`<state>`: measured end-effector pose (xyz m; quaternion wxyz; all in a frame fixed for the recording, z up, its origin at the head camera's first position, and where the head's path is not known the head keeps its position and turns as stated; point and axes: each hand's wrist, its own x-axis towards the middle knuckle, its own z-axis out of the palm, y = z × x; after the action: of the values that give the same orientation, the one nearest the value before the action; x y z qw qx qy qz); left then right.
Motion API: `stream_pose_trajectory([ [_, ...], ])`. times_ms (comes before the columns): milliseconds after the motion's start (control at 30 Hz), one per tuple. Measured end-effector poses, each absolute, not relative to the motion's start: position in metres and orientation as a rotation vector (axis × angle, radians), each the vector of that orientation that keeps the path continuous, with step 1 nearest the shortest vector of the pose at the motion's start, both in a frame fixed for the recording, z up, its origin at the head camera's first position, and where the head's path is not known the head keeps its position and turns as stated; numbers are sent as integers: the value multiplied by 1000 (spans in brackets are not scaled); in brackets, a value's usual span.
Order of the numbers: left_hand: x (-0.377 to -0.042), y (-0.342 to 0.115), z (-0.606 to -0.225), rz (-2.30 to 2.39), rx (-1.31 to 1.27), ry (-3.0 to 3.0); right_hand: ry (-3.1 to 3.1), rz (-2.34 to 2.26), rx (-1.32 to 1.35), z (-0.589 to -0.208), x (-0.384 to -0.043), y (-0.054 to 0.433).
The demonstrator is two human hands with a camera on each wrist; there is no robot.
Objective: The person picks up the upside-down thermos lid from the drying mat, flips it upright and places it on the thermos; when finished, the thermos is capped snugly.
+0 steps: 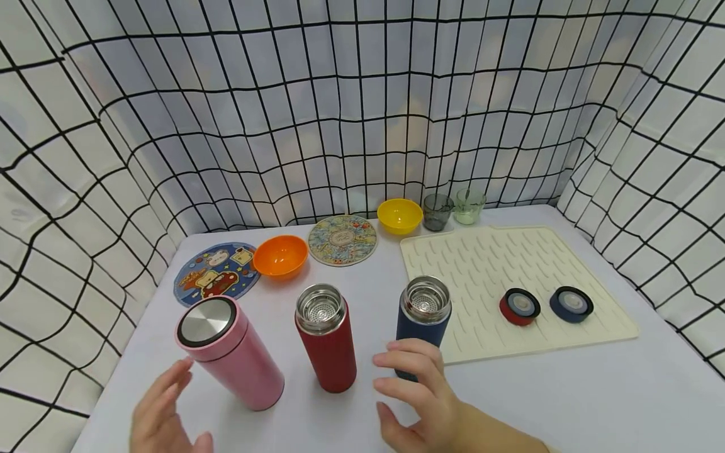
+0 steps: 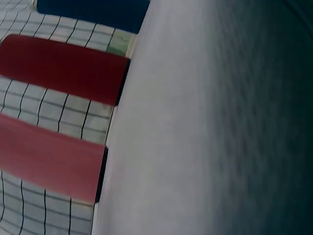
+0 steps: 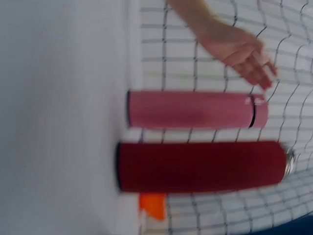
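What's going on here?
A person's left-hand grip is raised beside the lidded pink bottle, and the right-hand grip is in front of the blue bottle. Neither appears to hold anything; whether either touches its bottle is unclear. The red bottle stands between those two. Blue and red are uncapped; a red lid and a blue lid lie on the cream mat.

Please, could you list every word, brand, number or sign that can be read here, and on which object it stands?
No text can be read.
Patterned mat: possible lettering at its centre, too small to read.
Blue mat: pictures; any lettering is too small to read.
Pink bottle, red bottle and blue bottle: no lettering visible.
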<state>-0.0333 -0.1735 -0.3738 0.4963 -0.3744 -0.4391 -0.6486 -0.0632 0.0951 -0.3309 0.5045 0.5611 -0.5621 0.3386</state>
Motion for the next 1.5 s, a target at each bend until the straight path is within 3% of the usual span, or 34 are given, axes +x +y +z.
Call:
stream_pose_trajectory([
  [100, -22, -156, -371, -1658, -794, -1446, -1366, 769, 1274, -346, -69, 115],
  [267, -19, -139, -361, -1412, -558, -2170, -1427, 714, 1101, -357, -77, 147],
  [433, -39, -133, -372, -1388, -677, -2265, -1605, 673, 898, -374, -96, 191],
  [767, -72, -118, -392, -1572, -337, -2483, -2035, 762, 517, -432, -145, 278],
  [933, -82, -112, -413, -1730, -210, -2421, -2138, 785, 433, -453, -154, 295],
  [1100, -82, -105, -439, -1840, -219, -2366, -2368, 1007, 181, -464, -147, 309],
  [1500, -82, -105, -457, -1954, -208, -2412, -2586, 1128, -182, -456, -140, 311],
])
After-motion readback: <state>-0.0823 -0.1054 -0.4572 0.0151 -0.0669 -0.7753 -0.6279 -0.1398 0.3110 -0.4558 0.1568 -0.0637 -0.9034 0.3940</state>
